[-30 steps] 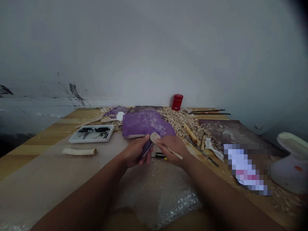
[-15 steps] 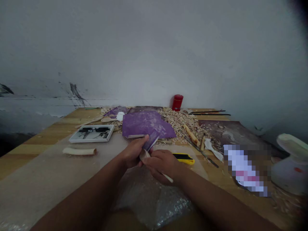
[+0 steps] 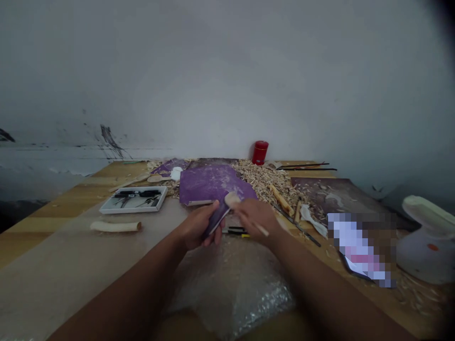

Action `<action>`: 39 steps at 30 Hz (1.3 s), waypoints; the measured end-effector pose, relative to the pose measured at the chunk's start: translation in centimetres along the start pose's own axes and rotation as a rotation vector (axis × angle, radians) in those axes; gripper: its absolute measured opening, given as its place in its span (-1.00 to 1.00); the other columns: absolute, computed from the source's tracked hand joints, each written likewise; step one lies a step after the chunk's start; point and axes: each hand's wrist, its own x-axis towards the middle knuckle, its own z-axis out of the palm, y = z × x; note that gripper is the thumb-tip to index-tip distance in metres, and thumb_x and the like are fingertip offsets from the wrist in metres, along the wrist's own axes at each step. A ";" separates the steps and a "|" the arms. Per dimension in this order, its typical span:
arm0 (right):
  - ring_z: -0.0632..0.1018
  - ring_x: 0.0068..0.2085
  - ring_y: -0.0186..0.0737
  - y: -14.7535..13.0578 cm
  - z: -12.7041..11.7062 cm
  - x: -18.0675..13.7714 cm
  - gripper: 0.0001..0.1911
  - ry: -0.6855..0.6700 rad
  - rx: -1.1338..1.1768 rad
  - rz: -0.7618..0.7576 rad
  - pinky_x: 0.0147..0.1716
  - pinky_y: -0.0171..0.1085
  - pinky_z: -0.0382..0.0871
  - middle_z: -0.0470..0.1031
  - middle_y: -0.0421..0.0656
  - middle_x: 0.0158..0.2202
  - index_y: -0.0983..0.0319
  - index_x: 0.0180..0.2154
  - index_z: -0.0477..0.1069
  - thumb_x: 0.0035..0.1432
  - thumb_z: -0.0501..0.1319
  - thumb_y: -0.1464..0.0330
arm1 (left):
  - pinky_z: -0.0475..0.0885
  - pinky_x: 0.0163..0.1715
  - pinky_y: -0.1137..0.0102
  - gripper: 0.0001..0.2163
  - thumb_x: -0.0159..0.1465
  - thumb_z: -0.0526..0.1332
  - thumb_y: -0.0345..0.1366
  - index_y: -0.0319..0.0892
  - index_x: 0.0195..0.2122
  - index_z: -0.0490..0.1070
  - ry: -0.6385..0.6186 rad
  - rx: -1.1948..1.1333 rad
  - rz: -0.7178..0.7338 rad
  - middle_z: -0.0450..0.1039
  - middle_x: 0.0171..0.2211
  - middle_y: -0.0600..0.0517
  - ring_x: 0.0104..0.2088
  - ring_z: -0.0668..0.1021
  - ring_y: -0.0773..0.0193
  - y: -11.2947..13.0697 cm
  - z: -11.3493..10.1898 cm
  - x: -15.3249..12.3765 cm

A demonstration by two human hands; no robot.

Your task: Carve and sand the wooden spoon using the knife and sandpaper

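Left hand (image 3: 199,228) closed round a dark purple strip (image 3: 215,219), thumb on top, strip slanting up and to the right. Right hand (image 3: 262,219), slightly blurred, gripping a pale wooden spoon (image 3: 232,199) by the handle, whose end shows below the fingers; spoon's bowl at the strip's upper end, seemingly against it, exact contact hard to tell. Both held above clear plastic (image 3: 227,279) at the near side of the table (image 3: 67,196). Cutter (image 3: 236,230), partly hidden, between the hands. Beyond: purple sheet (image 3: 202,182), wood shavings (image 3: 263,179) heaped beside it, red tin (image 3: 260,153) near the wall (image 3: 213,71). Off left, peeled stick (image 3: 115,227) lying just nearer than a white box (image 3: 132,209) of tools.
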 end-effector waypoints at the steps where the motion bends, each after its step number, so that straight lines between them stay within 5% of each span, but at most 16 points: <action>1: 0.42 -0.41 -0.30 0.5 -0.3 0.0 -0.81 0.114 0.054 0.108 -0.41 -0.31 0.28 0.41 -0.17 -0.44 0.21 -0.26 0.36 0.11 0.02 0.36 | -0.01 -0.91 0.56 -0.51 0.15 -0.15 0.06 -0.27 -0.53 0.31 -0.022 0.011 0.004 0.34 -0.82 -0.02 -0.91 0.21 0.43 0.0 0.0 0.0; 5: 0.40 -0.53 -0.37 1.1 -0.8 -0.3 -0.81 0.386 0.467 0.417 -0.54 -0.35 0.30 0.37 -0.25 -0.51 0.17 -0.22 0.33 0.10 0.06 0.33 | 0.05 -0.88 0.55 -0.51 0.15 -0.17 0.07 -0.26 -0.42 0.30 -0.015 -0.016 0.052 0.38 -0.75 -0.02 -0.87 0.27 0.40 -0.1 -0.1 0.2; 13: 0.38 -0.52 -0.38 -0.4 0.0 -0.7 -0.81 0.319 0.696 0.368 -0.52 -0.33 0.28 0.36 -0.25 -0.54 0.16 -0.24 0.37 0.09 0.07 0.33 | 0.21 -0.73 0.55 -0.73 0.14 0.03 -0.08 -0.16 -0.26 0.23 0.127 0.034 0.234 0.31 -0.55 0.11 -0.66 0.36 0.44 -0.2 -0.2 0.5; 23: 0.45 -0.36 -0.33 -0.8 -0.6 -0.8 -0.78 0.110 0.393 0.202 -0.36 -0.33 0.31 0.45 -0.20 -0.37 0.15 -0.20 0.37 0.05 0.11 0.39 | 0.19 -0.68 0.58 -0.68 -0.07 0.28 -0.23 -0.16 -0.41 0.13 0.218 0.314 0.355 0.20 -0.58 0.20 -0.65 0.30 0.50 -0.6 0.0 1.0; 27: 0.46 -0.37 -0.36 -0.8 -0.5 -0.6 -0.77 0.090 0.350 0.161 -0.36 -0.36 0.30 0.45 -0.22 -0.38 0.16 -0.19 0.36 0.06 0.10 0.42 | 0.18 -0.68 0.56 -0.74 0.01 0.22 -0.23 -0.16 -0.43 0.11 0.128 0.205 0.312 0.30 -0.62 0.16 -0.67 0.35 0.47 -0.6 0.0 0.7; 33: 0.45 -0.37 -0.34 -0.7 -0.5 -0.5 -0.76 0.107 0.293 0.067 -0.37 -0.33 0.30 0.45 -0.20 -0.38 0.15 -0.18 0.34 0.06 0.09 0.42 | 0.36 -0.51 0.44 -0.77 0.07 0.18 -0.35 -0.16 -0.24 0.20 0.019 -0.049 0.305 0.42 -0.40 0.02 -0.52 0.48 0.36 -0.3 0.5 0.4; 39: 0.46 -0.36 -0.31 -0.8 -0.2 -0.5 -0.76 0.087 0.254 0.118 -0.35 -0.31 0.30 0.45 -0.19 -0.37 0.15 -0.18 0.34 0.07 0.08 0.42 | 0.43 -0.44 0.35 -0.72 0.05 0.16 -0.44 -0.15 -0.17 0.28 -0.026 -0.304 0.259 0.42 -0.31 -0.03 -0.42 0.53 0.24 0.0 0.6 0.4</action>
